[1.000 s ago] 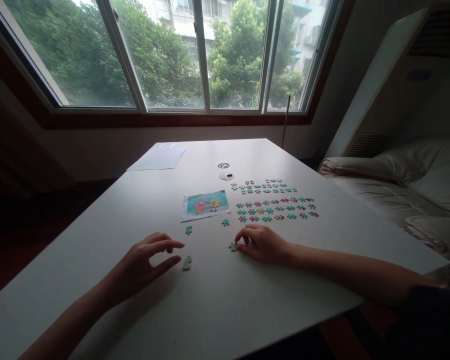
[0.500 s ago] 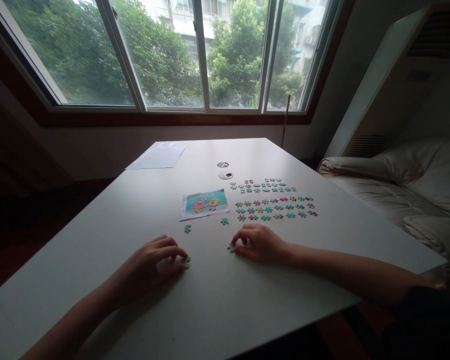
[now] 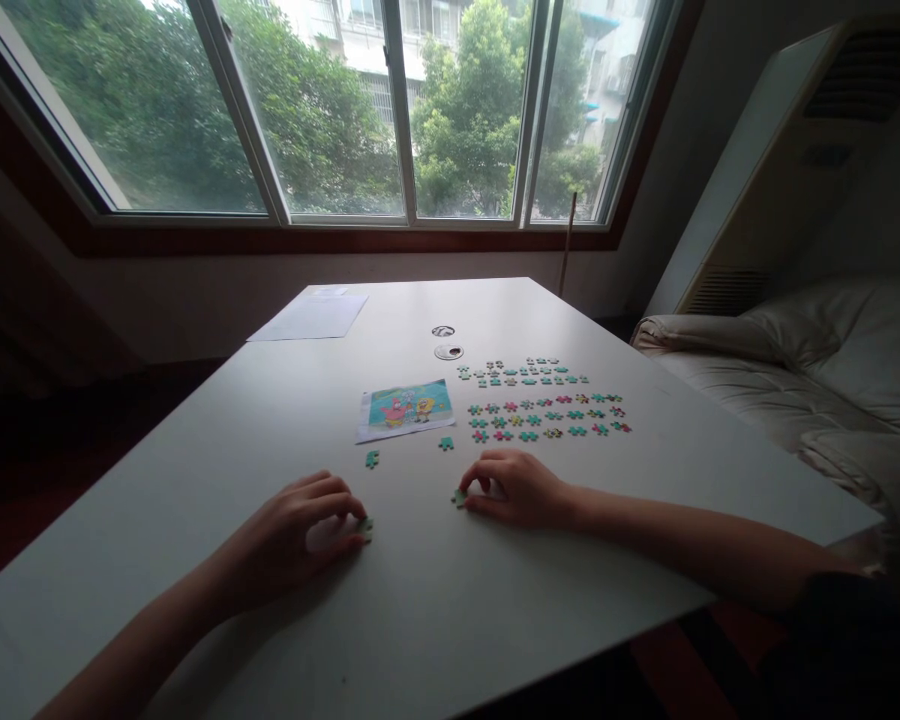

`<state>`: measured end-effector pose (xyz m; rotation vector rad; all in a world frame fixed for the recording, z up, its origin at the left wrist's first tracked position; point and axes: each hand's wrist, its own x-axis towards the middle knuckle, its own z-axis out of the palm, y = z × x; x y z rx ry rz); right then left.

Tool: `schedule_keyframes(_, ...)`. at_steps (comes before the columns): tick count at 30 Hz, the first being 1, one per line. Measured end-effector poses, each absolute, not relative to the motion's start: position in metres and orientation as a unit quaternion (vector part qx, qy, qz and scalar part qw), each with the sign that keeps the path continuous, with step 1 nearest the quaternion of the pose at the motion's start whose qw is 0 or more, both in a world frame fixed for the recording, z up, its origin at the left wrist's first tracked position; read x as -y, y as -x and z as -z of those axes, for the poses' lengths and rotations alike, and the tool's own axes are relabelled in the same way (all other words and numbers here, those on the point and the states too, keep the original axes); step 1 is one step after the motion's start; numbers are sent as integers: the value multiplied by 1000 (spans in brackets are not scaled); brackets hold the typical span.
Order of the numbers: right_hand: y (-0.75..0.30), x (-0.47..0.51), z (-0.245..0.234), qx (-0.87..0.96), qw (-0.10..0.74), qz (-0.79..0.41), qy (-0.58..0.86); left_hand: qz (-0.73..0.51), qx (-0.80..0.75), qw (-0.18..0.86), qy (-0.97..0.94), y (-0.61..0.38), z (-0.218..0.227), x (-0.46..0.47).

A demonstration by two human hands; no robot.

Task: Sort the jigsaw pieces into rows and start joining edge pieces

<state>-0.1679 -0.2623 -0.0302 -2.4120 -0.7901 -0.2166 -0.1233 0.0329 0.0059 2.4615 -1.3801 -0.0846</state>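
Note:
On the white table (image 3: 435, 600) my left hand (image 3: 292, 535) curls over a small green puzzle piece (image 3: 365, 524), pinching it between thumb and fingertips against the tabletop. My right hand (image 3: 521, 488) pinches a second green piece (image 3: 459, 496) at its fingertips, also on the table. Two loose green pieces (image 3: 372, 459) (image 3: 446, 443) lie just beyond my hands. Behind them is a cartoon reference picture (image 3: 406, 409). Rows of several coloured pieces (image 3: 544, 415) are laid out to the right of the picture.
A sheet of paper (image 3: 309, 315) lies at the table's far left. Two round cable-hole covers (image 3: 448, 351) sit near the middle. A pale sofa cushion (image 3: 780, 370) stands to the right of the table, and a wide window (image 3: 390, 110) fills the far wall.
My left hand slid forward and closed its fingers on the green piece that lay just ahead of it. My right hand stayed on its piece, shifting slightly left.

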Motion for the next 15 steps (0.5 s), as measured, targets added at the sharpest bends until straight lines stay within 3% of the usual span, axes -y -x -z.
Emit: schedule_keyframes(15, 168, 263, 27, 295, 305, 65, 903, -13, 384, 238, -892, 113, 4, -37)
